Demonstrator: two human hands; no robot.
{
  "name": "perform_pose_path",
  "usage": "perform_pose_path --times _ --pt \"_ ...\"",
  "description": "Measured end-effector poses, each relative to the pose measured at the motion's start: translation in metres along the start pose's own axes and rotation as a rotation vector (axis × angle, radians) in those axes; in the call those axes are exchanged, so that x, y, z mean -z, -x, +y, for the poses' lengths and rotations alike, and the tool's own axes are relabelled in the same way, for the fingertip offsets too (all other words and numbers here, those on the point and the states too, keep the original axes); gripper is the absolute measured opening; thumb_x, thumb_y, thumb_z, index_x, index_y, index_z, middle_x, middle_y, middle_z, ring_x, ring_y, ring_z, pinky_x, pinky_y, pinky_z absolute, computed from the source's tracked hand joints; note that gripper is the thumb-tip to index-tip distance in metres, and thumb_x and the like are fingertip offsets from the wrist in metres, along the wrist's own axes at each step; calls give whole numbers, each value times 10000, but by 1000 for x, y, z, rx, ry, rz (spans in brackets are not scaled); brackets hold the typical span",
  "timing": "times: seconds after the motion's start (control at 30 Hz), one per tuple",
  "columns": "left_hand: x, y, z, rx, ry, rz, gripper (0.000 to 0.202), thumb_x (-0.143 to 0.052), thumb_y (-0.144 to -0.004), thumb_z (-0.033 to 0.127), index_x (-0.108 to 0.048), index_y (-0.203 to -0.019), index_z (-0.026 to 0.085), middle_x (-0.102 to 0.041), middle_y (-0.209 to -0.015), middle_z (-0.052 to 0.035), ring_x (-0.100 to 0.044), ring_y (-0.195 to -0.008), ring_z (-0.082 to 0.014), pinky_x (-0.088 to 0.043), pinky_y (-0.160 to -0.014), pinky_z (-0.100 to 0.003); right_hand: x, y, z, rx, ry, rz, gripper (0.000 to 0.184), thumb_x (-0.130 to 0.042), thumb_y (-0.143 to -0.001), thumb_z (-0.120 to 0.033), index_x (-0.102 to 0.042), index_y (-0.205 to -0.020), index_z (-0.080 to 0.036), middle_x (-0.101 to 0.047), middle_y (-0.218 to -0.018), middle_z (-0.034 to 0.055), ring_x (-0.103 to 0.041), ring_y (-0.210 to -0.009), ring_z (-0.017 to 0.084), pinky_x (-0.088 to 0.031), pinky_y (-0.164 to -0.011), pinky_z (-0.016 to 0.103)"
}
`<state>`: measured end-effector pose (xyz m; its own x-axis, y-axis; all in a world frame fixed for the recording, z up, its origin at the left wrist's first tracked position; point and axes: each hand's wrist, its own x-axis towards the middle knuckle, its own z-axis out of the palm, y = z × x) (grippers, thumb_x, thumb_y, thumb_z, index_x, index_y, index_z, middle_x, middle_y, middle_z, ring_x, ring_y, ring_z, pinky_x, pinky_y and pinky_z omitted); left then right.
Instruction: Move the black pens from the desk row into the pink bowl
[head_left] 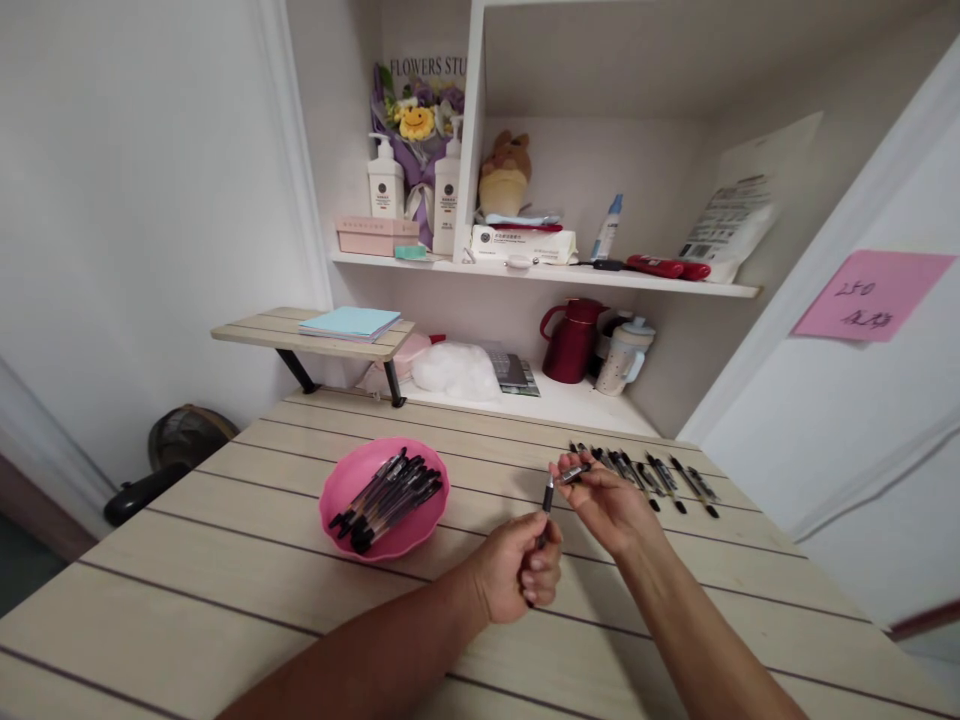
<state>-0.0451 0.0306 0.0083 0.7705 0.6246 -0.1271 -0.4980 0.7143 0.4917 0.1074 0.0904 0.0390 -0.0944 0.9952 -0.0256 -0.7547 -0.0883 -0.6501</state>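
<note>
My left hand (520, 566) is closed around a black pen (546, 508), held upright with its tip pointing up. Just above it, my right hand (604, 497) pinches a small pen cap (574, 472) between thumb and fingertips, a short way from the pen's tip. A pink bowl (341, 484) to the left holds several black pens (388, 487). Behind my right hand, several more pens (652, 474) lie in a row on the wooden table (225, 580).
A small wooden riser (270, 332) with a blue notebook (350, 322) stands at the back left. White shelves behind hold bottles (385, 184), a red jug (572, 340), a cup (625, 355) and a plush toy. A pink note (870, 294) sticks on the right door.
</note>
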Motion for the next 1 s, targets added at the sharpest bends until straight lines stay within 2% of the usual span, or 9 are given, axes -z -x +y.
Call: perform_pose_path --times 0.1,0.23,0.3,0.43,0.53,0.7,0.83,1.0 --pt "10 -19 -5 -59 45 70 215 -502 -789 389 -497 -749 178 -281 -442 83 -146 -338 -52 -53 -380 -191 9 -32 -17 36 317 94 239 -599 -626 -39 -498 -779 -193 -621 -720 13 -621 -718 140 -529 -702 310" --pt "21 -32 -12 -111 66 136 212 -511 -779 385 -479 -735 180 -291 -436 85 -156 -332 -51 -57 -386 -195 14 -75 -42 86 1031 207 130 -569 -724 -172 -486 -819 -203 -658 -758 32 -624 -652 124 -514 -583 249" --pt "23 -33 -13 -106 70 134 207 -509 -779 381 -473 -733 183 -294 -434 86 -153 -328 -51 -57 -388 -197 15 -92 -47 64 1266 219 113 -589 -723 -249 -514 -788 -194 -662 -708 33 -607 -576 118 -468 -490 210" --pt "24 -31 -11 -76 54 126 210 -511 -775 384 -471 -727 183 -298 -434 84 -164 -326 -50 -52 -391 -200 21 -118 -47 5 1526 230 217 -652 -650 -373 -566 -679 -176 -600 -500 16 -549 -444 124 -365 -389 199" --pt "24 -32 -10 -55 40 132 211 -518 -769 386 -474 -726 183 -305 -436 84 -183 -326 -49 -56 -393 -200 25 -134 -50 -16 1710 243 275 -615 -664 -448 -604 -686 -174 -593 -482 24 -570 -476 143 -381 -428 215" --pt "24 -34 -10 -43 37 134 214 -528 -759 390 -479 -726 185 -314 -439 83 -197 -326 -47 -67 -392 -201 29 -151 -54 -21 1985 239 280 -614 -652 -449 -644 -656 -170 -655 -631 73 -619 -669 185 -411 -557 235" --pt "24 -35 -10 -31 29 133 215 -536 -752 393 -484 -723 186 -315 -437 83 -201 -324 -47 -72 -390 -204 33 -153 -37 -40 2130 208 232 -641 -634 -358 -665 -740 -153 -675 -830 123 -615 -811 220 -418 -630 257" --pt "23 -35 -10 -31 31 146 225 -537 -752 399 -491 -715 182 -321 -434 80 -212 -326 -47 -73 -393 -206 40 -155 -14 -63 2225 166 257 -637 -646 -295 -667 -841 -130 -663 -917 159 -605 -881 237 -425 -686 275"
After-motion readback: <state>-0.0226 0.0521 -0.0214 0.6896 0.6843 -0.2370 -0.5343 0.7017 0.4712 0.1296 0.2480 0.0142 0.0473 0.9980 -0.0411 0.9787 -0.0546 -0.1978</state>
